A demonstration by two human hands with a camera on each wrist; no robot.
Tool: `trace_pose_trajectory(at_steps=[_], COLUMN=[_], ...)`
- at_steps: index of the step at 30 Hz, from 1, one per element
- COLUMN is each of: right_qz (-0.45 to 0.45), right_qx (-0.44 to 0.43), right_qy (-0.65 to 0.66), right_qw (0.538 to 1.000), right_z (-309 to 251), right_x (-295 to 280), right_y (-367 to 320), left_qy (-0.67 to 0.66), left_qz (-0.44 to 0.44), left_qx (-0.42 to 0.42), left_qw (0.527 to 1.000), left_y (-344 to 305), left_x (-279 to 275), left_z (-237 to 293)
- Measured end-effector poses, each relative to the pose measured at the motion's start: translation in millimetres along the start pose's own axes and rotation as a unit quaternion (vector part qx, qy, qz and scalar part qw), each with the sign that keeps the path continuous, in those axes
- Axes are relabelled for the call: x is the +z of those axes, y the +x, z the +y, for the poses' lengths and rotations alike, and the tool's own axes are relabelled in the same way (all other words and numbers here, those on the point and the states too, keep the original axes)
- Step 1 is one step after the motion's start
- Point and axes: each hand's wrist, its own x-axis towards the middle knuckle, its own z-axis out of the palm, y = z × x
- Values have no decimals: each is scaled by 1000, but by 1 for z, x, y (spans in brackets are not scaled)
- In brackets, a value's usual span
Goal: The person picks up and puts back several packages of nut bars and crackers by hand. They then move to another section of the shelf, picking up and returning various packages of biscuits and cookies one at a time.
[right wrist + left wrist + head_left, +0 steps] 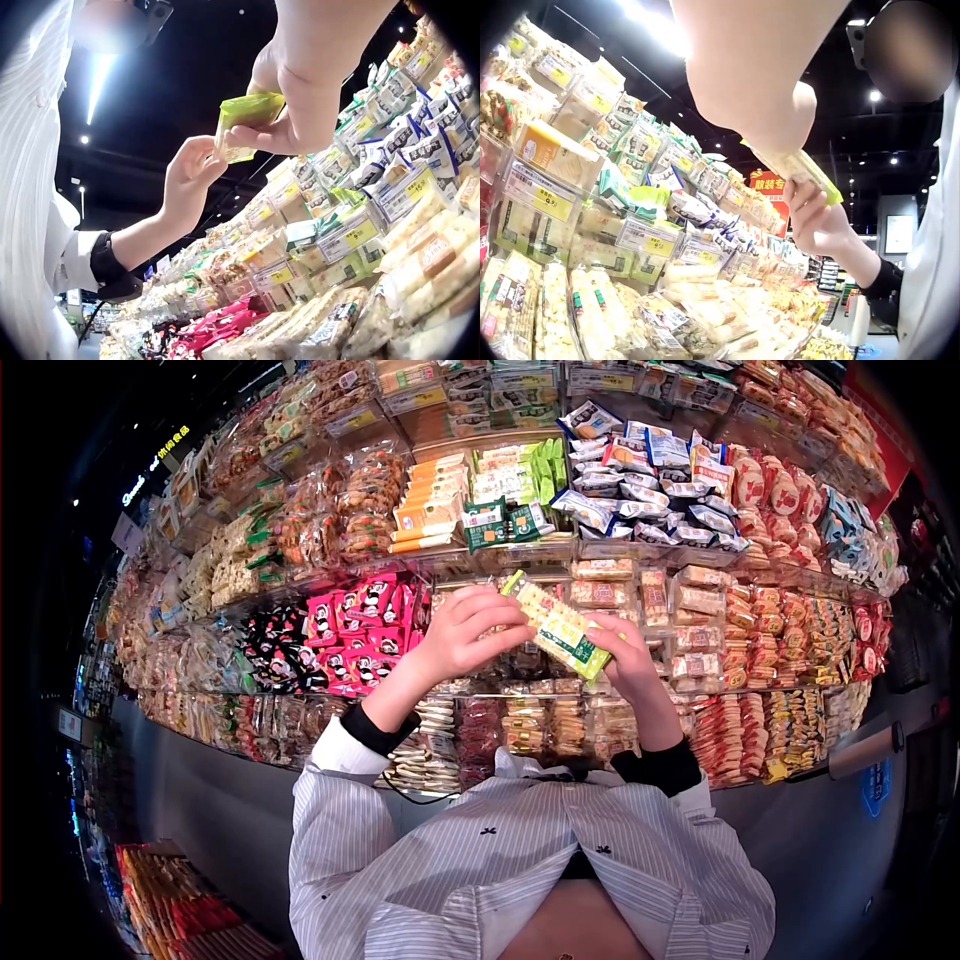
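Note:
A long packet [556, 625] with a yellow-green wrapper and a dark green label is held slantwise between both hands, above the shelves. The right hand [622, 650] pinches its lower right end, thumb on top. At its upper left part, the left hand [470, 628] has bent fingers at the edge. In the right wrist view the packet [247, 120] shows its green end in the right hand [300, 112], and the left hand [187, 176] pinches the other end. In the left wrist view the right hand [817, 221] grips the packet [806, 169] from below.
Tiered shelves hold many wrapped snacks: pink packets [365, 620], blue and white packets [640, 485], green packets [505, 520] and red-printed packs [775, 490]. Price tags [649, 238] line the shelf fronts. Another display [190, 905] stands at the lower left.

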Motion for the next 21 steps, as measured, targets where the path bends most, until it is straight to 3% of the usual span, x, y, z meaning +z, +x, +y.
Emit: trace_pose_trajectory(at_steps=[2, 4, 9, 12, 14, 16, 18, 21], right_qz=[60, 33, 101, 136, 229, 211, 183, 261], right_qx=[-42, -39, -39, -88, -66, -66, -34, -64], right_qy=[-99, -111, -146, -138, -76, -92, -70, -80], right_qw=[992, 993, 983, 977, 968, 971, 980, 960], right_z=[1, -4, -16, -19, -11, -10, -4, 25], right_x=[-3, -11, -30, -46, -67, -81, -93, -119], right_y=[1, 2, -11, -17, -25, -37, -55, -81], left_qy=[-5, -3, 24, 75, 52, 30, 26, 38], left_qz=[-14, -29, -71, -88, -81, -79, -126, -230], left_qx=[2, -4, -39, -119, -204, -297, -368, -398], left_qw=[1000, 1000, 996, 986, 974, 951, 921, 887], left_y=[-1, -1, 10, 13, 9, 5, 3, -2], left_x=[1, 5, -2, 5, 19, 35, 51, 79], left_z=[1, 3, -28, -85, -127, -159, -180, -199])
